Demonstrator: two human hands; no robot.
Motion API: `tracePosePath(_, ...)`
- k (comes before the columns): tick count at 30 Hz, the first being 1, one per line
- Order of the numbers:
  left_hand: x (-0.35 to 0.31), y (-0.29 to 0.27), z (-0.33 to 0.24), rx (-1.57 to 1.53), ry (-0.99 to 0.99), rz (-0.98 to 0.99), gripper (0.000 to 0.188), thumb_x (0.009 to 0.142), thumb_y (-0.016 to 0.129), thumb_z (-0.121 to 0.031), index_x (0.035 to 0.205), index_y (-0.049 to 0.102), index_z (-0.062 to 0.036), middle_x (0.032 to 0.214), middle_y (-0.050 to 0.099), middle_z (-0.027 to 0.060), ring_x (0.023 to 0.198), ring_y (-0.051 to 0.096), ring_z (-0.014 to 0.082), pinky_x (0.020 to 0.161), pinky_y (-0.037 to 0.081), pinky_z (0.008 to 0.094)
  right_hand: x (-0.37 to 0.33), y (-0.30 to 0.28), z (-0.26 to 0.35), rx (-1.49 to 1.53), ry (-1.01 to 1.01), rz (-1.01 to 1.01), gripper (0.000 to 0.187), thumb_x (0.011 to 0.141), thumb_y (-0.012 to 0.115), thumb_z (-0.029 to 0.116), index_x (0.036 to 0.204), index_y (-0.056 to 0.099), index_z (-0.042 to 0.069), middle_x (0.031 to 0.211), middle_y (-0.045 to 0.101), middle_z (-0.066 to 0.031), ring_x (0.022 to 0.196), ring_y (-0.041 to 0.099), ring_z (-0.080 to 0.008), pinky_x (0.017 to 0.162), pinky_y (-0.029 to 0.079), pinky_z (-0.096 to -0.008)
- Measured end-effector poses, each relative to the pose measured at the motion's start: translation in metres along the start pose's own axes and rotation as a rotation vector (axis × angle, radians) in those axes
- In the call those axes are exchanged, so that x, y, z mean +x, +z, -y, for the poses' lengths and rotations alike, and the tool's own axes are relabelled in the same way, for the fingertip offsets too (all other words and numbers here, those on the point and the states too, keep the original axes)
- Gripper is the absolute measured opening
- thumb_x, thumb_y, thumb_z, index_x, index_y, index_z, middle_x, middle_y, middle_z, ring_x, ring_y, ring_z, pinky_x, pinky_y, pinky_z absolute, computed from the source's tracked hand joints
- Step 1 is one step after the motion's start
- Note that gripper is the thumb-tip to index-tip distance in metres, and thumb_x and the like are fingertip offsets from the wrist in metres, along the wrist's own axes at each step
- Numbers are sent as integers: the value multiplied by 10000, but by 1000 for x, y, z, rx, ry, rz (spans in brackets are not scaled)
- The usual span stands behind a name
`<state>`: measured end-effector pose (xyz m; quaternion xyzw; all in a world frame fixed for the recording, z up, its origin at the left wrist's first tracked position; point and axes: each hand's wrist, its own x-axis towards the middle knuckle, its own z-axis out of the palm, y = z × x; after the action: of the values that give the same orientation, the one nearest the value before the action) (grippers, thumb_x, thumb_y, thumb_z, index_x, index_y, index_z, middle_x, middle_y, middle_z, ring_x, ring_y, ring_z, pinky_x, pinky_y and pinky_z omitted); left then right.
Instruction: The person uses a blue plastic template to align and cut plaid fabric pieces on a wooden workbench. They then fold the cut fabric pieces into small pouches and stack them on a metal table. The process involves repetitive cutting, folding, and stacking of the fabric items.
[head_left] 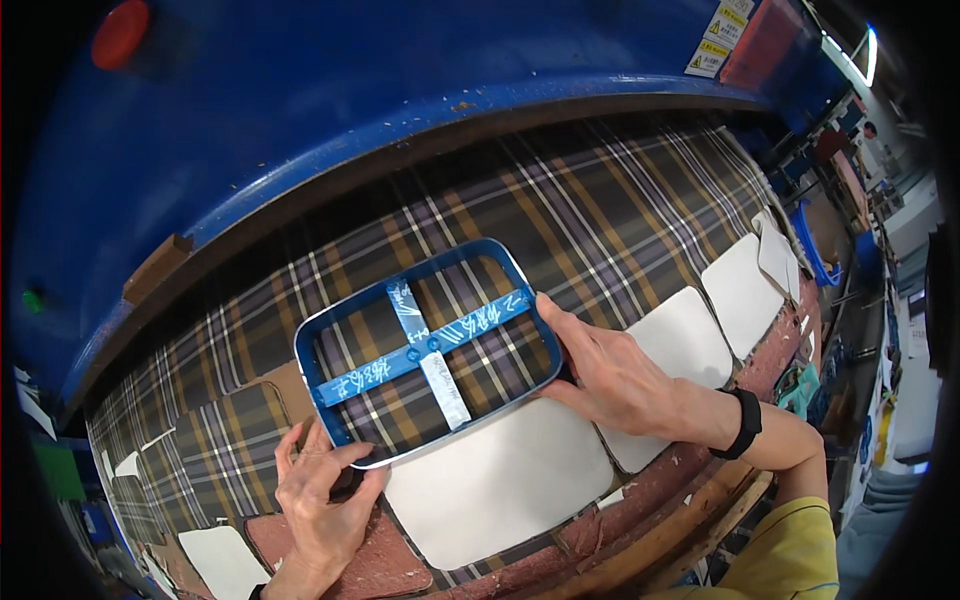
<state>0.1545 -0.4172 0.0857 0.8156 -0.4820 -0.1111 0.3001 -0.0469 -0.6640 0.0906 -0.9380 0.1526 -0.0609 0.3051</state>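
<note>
A blue cutting die (475, 328), a rounded rectangular frame with a cross of bars marked in white handwriting, rests on or just above a dark plaid fabric sheet (590, 210). At its near left corner my left hand (325, 495) pinches the rim between thumb and fingers. My right hand (625, 380) grips the right side, its fingers along the outer wall. The plaid shows through the openings of the frame. Right below the near edge lies a white rounded panel (500, 480), partly covered by the die.
Behind the fabric rises a blue machine (400, 60) with a red button (120, 33). More white panels (680, 340) lie to the right. A worn reddish board (385, 560) shows beneath, with wooden strips (670, 540) at the near edge. A person (872, 140) appears far right.
</note>
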Motion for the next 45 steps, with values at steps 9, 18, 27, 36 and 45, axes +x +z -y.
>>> tracePosePath(9, -4, 2, 1, 36, 15, -21, 347, 691, 808, -34, 1010, 674, -16, 1081, 706, 201, 1109, 642, 328, 1088, 310, 492, 0, -1, 3, -9, 52, 34, 861, 789, 752, 83, 1416, 220, -173, 1063, 586, -354, 882, 651, -438, 748, 563, -439)
tracePosePath(18, -4, 4, 7, -18, -38, 10, 840, 756, 815, -54, 1409, 288, 1, 1212, 634, 255, 1171, 613, 327, 1018, 478, 408, -3, 11, -4, 20, 36, -104, 889, 757, 792, 52, 1451, 258, -101, 947, 647, -230, 790, 676, -331, 676, 559, -378)
tracePosePath(27, -8, 3, 14, -79, -55, 25, 877, 772, 807, -81, 1437, 238, -15, 1228, 621, 264, 1218, 571, 359, 1052, 454, 435, 0, 10, 1, 24, 41, -76, 881, 765, 791, 53, 1451, 259, -100, 946, 649, -212, 779, 682, -293, 669, 568, -348)
tracePosePath(36, -3, 2, 5, 21, 65, -57, 345, 680, 825, -61, 997, 697, -20, 1134, 684, 224, 1115, 641, 330, 1058, 363, 468, 0, 2, 6, -38, 6, -31, 842, 799, 746, 95, 1425, 239, -149, 1170, 568, -349, 929, 638, -458, 768, 549, -449)
tracePosePath(45, 2, 2, 2, -46, 66, -76, 227, 693, 805, -59, 864, 668, -2, 1147, 678, 228, 1102, 640, 331, 1068, 343, 485, -1, 0, 5, -36, 84, 22, 837, 804, 742, 112, 1421, 244, -155, 1119, 574, -354, 860, 642, -437, 720, 539, -457)
